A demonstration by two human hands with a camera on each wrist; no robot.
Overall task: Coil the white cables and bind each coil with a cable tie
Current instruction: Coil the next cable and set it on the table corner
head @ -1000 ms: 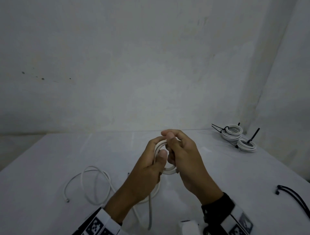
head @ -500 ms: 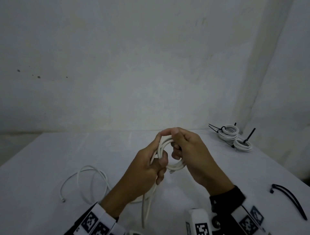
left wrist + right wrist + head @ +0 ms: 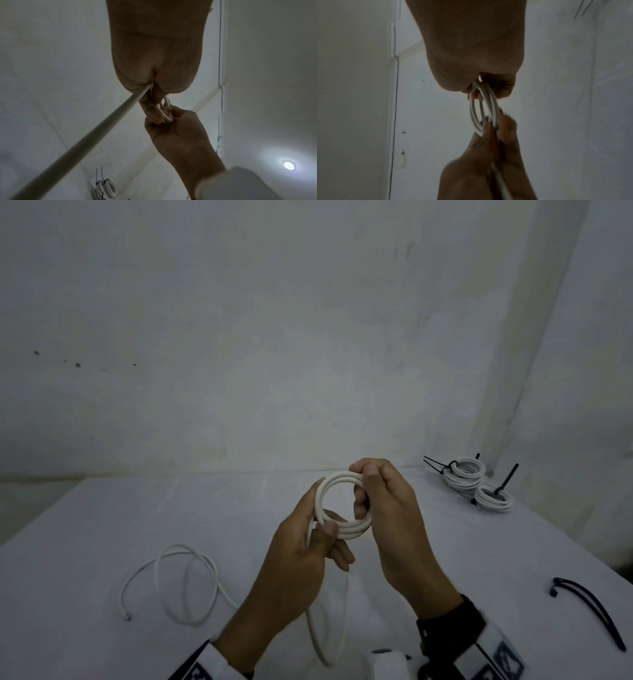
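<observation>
A small coil of white cable (image 3: 337,501) (image 3: 482,106) (image 3: 167,112) is held up above the table between both hands. My left hand (image 3: 315,539) pinches its lower left side, thumb on top of the turns. My right hand (image 3: 383,508) grips its right and upper side, with fingers curled through the ring. The uncoiled tail of the cable (image 3: 318,635) (image 3: 77,143) hangs from my left hand down to the table, then runs left into loose loops (image 3: 181,583). Black cable ties (image 3: 589,611) lie at the right on the table.
Two bound white coils (image 3: 476,484) with black ties sticking up sit at the far right corner of the white table (image 3: 102,525). Walls close off the back and right. A white object (image 3: 390,666) shows at the bottom edge near my right wrist.
The coil has been turned to face me as a round ring and has gained a turn. My right hand shifted from the top to the right side; the loose tail has shortened.
</observation>
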